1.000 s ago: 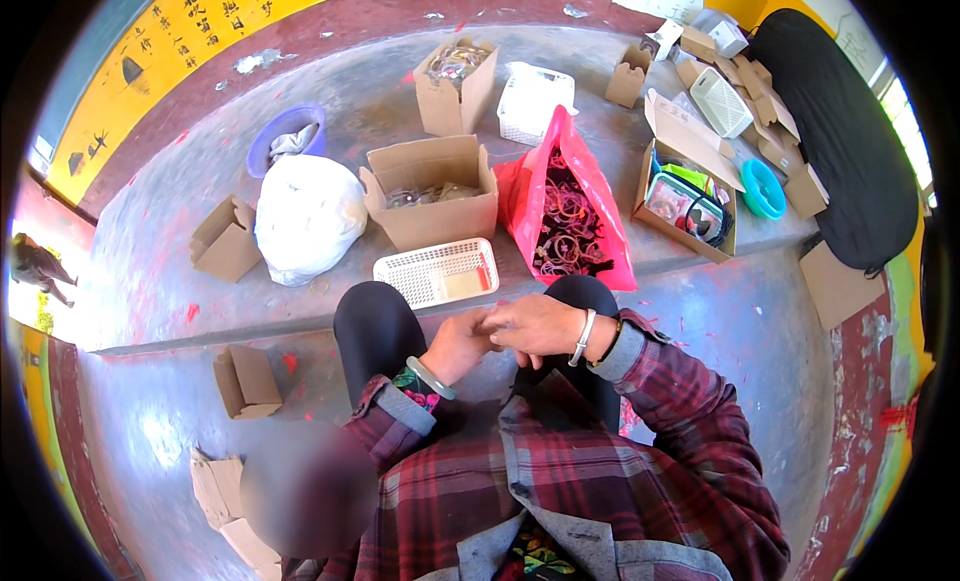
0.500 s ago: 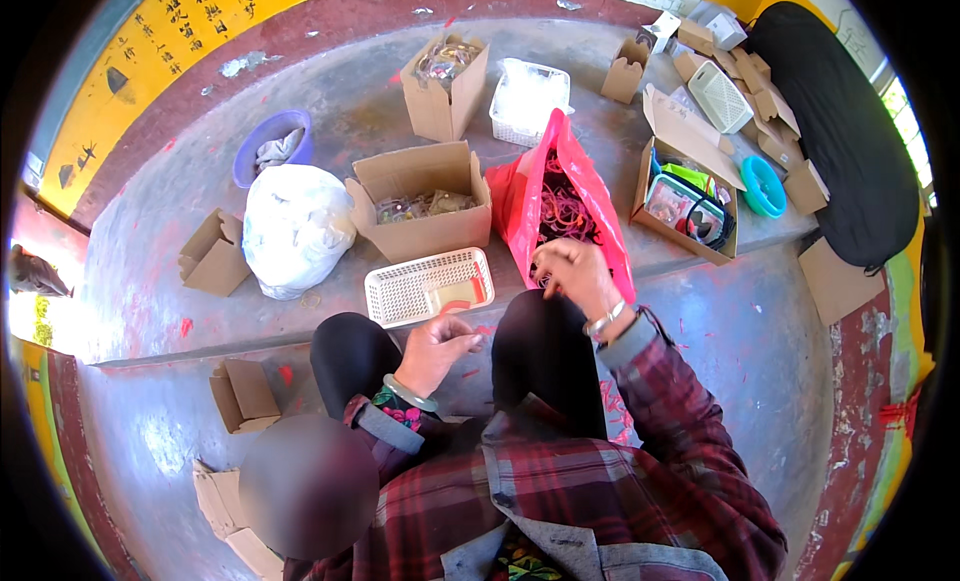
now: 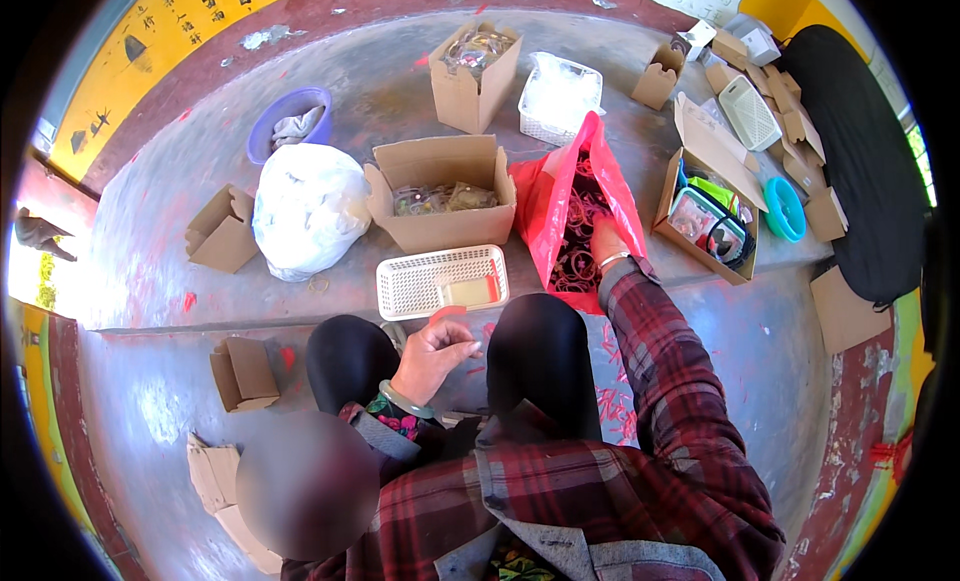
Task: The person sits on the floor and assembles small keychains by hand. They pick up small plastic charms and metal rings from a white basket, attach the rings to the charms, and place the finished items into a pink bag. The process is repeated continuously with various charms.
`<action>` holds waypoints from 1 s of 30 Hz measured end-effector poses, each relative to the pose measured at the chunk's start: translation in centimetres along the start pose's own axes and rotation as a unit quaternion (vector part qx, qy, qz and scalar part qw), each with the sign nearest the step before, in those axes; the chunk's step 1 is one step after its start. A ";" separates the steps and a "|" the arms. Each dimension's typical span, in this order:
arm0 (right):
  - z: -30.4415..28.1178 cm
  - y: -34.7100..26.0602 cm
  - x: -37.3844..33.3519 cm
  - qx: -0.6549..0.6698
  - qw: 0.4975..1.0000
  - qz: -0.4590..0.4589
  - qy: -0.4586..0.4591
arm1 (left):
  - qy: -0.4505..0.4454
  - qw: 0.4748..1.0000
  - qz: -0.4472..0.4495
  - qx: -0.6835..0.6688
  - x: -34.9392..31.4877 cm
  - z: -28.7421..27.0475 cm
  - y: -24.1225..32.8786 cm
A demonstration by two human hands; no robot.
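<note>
My right hand (image 3: 606,243) reaches into an open pink-red plastic bag (image 3: 545,196). Its fingers are hidden among dark pink and purple loops (image 3: 577,266), so I cannot see what they grip. Over my lap, my left hand (image 3: 432,363) is closed in a pinch between my knees. A small flat red piece (image 3: 447,312) sticks up from its fingers, its kind unclear. Just beyond that hand lies a white perforated plastic basket (image 3: 408,291), holding a pale flat packet with a red edge (image 3: 468,293).
Behind the basket stands a cardboard box (image 3: 440,229) of small bagged items. A stuffed white bag (image 3: 308,216) and a purple basin (image 3: 262,141) are left of it. Right of the pink-red bag sit a filled carton (image 3: 690,243) and a teal basket (image 3: 785,209). The raised ledge runs across before my knees.
My right hand has gone from above the bag's near edge down into it. The left hand stays over my lap with the red piece. The view has shifted slightly.
</note>
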State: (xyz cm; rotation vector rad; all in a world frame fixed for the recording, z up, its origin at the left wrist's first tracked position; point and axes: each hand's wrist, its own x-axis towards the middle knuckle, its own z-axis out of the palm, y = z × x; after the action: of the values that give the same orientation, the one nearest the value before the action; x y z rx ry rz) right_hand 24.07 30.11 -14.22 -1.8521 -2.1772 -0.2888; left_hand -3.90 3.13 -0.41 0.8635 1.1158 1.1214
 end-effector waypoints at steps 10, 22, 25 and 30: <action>-8.3 -0.4 -1.9 0.451 0.859 0.187 -0.153 | -0.023 1.000 0.008 0.007 0.1 0.0 -0.9; -15.8 -2.1 -3.9 0.732 0.568 0.306 -0.220 | -0.049 0.998 0.030 -0.015 -0.7 1.2 -0.2; -20.0 -5.1 -5.9 0.714 0.613 0.265 -0.211 | -0.049 0.998 0.046 -0.012 -1.4 1.8 1.3; -23.0 -8.6 -9.7 0.749 0.557 0.184 -0.309 | -0.052 0.997 0.048 -0.043 -2.4 2.1 1.8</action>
State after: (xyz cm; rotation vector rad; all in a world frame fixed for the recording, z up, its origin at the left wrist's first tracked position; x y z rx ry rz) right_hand 18.68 12.24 4.48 -1.1056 -1.0850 1.8983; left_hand -2.45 1.29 2.33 0.9049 0.9418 1.1823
